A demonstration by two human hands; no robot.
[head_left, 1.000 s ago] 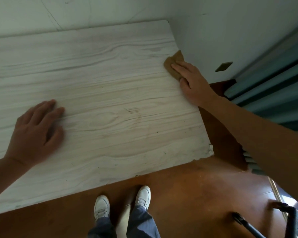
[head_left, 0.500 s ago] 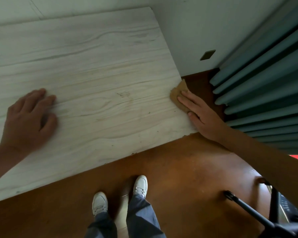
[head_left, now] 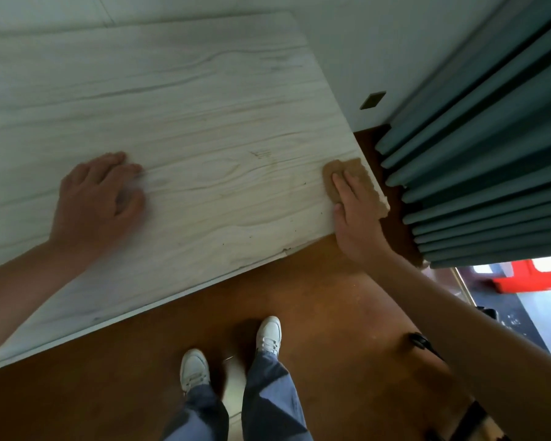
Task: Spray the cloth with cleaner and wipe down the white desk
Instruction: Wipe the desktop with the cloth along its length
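Observation:
The white wood-grain desk (head_left: 188, 122) fills the upper left of the head view. A tan cloth (head_left: 337, 173) lies flat at the desk's near right corner, against the right edge. My right hand (head_left: 355, 218) presses down on the cloth with straight fingers and covers much of it. Flat on the desk surface to the left rests my left hand (head_left: 96, 202), fingers relaxed and holding nothing. No spray bottle is in view.
Teal curtains (head_left: 477, 160) hang close to the desk's right edge. A white wall (head_left: 379, 43) stands behind the desk. Brown floor (head_left: 331, 329) runs along the front edge, where my feet (head_left: 229, 354) stand. A black stand (head_left: 427, 345) sits low right.
My right hand has dragged the cloth along the desk's right edge from the far part toward the near corner. My left hand stays flat in place on the desk.

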